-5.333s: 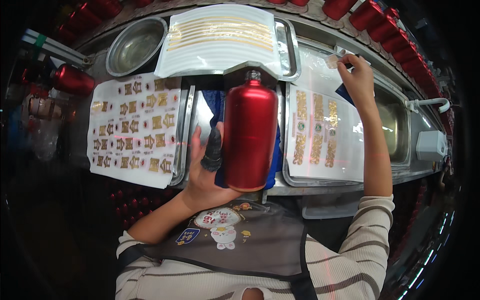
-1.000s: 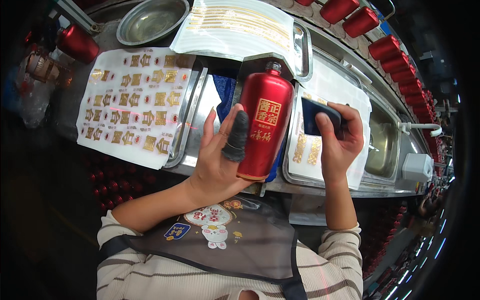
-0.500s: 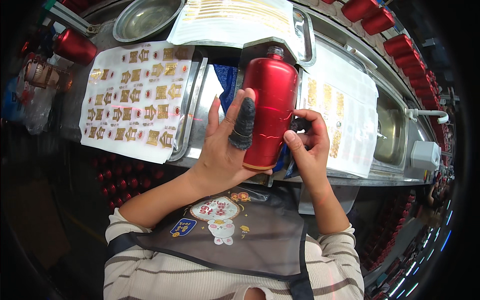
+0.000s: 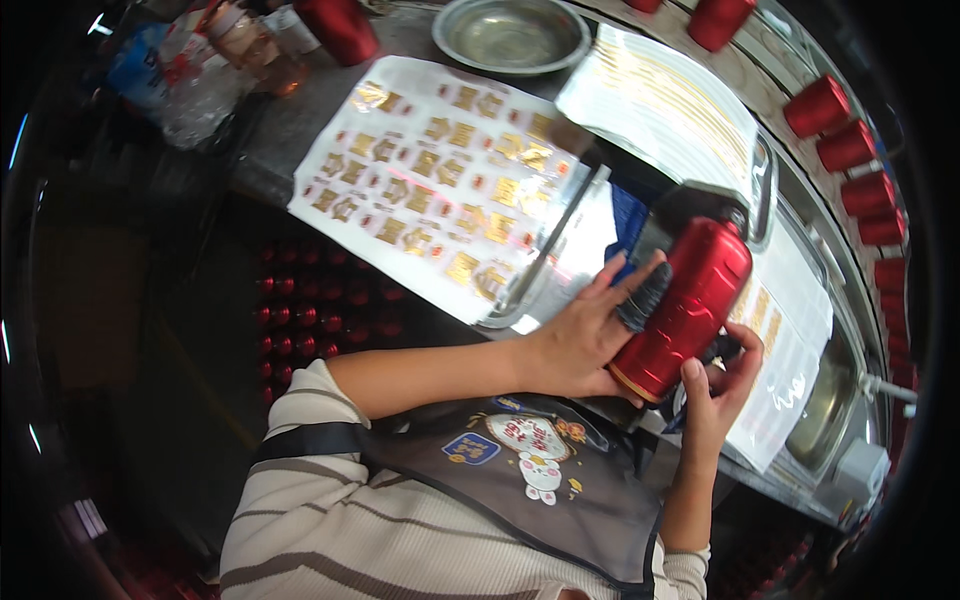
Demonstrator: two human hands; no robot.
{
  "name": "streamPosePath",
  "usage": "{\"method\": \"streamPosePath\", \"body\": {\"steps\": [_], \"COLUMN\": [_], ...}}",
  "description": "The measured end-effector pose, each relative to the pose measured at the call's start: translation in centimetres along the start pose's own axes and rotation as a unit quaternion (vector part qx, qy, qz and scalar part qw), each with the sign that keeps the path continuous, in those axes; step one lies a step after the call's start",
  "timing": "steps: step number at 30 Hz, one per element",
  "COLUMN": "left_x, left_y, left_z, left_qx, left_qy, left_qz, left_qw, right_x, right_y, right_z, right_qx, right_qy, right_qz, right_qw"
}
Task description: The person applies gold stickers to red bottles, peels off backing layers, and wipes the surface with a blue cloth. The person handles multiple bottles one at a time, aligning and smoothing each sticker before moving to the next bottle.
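Observation:
A glossy red bottle [image 4: 690, 305] with a bare neck and a gold band round its base leans to the right between my hands. My left hand [image 4: 580, 340] supports it from the left and below, its thumb side under the base. Black covering wraps a finger of that hand, lying along the bottle's side. With bent fingers, my right hand [image 4: 722, 385] grips the lower right side; some black covering shows there too. Behind the bottle stands a dark angular stand or plate [image 4: 685, 205], mostly hidden.
Left of the bottle lies a white sheet of gold and red decals [image 4: 420, 190] over a metal tray. Beyond are a metal basin [image 4: 512, 35] and a sheet of gold strips [image 4: 665, 95]. At right are another decal sheet [image 4: 770, 400], a sink [image 4: 825, 410] and red bottles [image 4: 845, 145].
My view has turned to the left, so bench, bottle and hands sit further right and look tilted. Both hands remain on the bottle.

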State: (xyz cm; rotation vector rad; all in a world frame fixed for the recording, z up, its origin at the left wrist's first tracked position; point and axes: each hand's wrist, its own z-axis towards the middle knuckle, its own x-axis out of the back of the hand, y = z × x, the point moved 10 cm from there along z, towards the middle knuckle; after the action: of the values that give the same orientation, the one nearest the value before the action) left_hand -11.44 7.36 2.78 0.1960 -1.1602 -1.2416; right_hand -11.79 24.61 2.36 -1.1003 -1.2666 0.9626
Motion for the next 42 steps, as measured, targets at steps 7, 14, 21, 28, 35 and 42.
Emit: {"method": "streamPosePath", "body": {"steps": [7, 14, 21, 28, 35, 42], "left_x": [1.0, 16.6, 28.3, 29.4, 28.8, 28.9], "left_y": [0.2, -11.3, -21.2, -27.2, -32.6, -34.5], "left_z": [0.0, -2.7, -1.7, 0.0, -2.2, -1.7], "left_qx": [-0.007, 0.226, 0.184, 0.192, 0.433, 0.439], "left_qy": [-0.037, 0.224, 0.001, 0.025, 0.020, 0.055], "left_qz": [0.008, 0.022, 0.468, 0.428, -0.028, -0.118], "left_qw": [0.999, 0.948, 0.864, 0.883, 0.901, 0.889], "right_x": [-0.2, 2.4, 1.9, 2.6, 2.8, 2.0], "right_y": [-0.6, 0.9, 1.8, 2.0, 1.5, 0.7], "right_z": [0.6, 0.9, 1.2, 1.0, 0.9, 1.1], "right_qx": [0.007, -0.053, -0.096, -0.111, -0.115, -0.116], "right_qy": [-0.020, 0.000, -0.024, -0.017, -0.018, -0.021], "right_qz": [-0.013, 0.062, 0.066, 0.038, 0.017, 0.048], "right_qw": [1.000, 0.997, 0.993, 0.993, 0.993, 0.992]}}
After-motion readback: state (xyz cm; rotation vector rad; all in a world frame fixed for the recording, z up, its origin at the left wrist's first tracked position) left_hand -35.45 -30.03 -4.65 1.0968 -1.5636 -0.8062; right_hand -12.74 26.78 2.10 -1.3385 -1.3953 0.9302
